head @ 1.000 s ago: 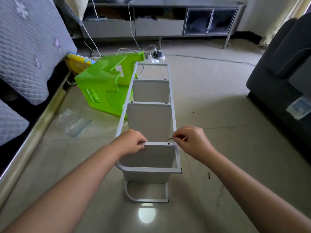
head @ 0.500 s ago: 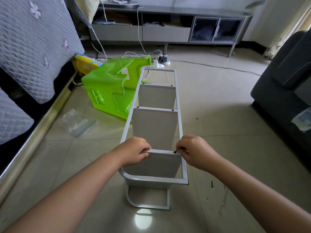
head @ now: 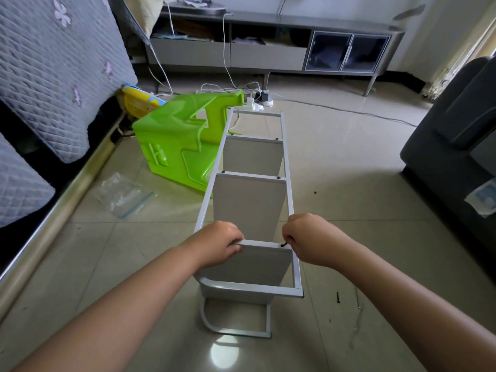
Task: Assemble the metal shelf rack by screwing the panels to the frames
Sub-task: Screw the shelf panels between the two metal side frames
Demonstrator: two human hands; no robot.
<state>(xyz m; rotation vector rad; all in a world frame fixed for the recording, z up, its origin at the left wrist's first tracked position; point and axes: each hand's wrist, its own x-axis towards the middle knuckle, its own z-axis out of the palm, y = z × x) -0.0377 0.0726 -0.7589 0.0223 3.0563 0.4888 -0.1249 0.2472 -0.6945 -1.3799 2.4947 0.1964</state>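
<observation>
Lay on its side on the tiled floor [head: 349, 162], the metal shelf rack [head: 252, 200], long frames running away from the camera, three panels standing upright between them. Nearest panel [head: 255, 261] sat close to the rack's curved foot end, top edge level with the upper frame [head: 291, 210]. Gripped at that panel's left corner by the left hand [head: 217, 247], fingers curled over the edge, most likely to keep the hole lined up with the frame. Pinched at the right corner by the right hand [head: 311, 241], a small dark screw [head: 283, 245], seated at the panel's hole beside the frame rail; whether by fingers alone or with a tool, not clear. Looked already fastened, the two farther panels, dark screw heads visible at their corners. Lay loose on the floor just right of the foot end, a spare screw [head: 338, 297] and a thin metal key [head: 357, 298], kept within reach. Beyond the rack's left side, touching or nearly so, a tipped green plastic stool [head: 177, 140]; nearer the bed [head: 53, 76], a clear plastic bag [head: 123, 194], probably the hardware pouch.
</observation>
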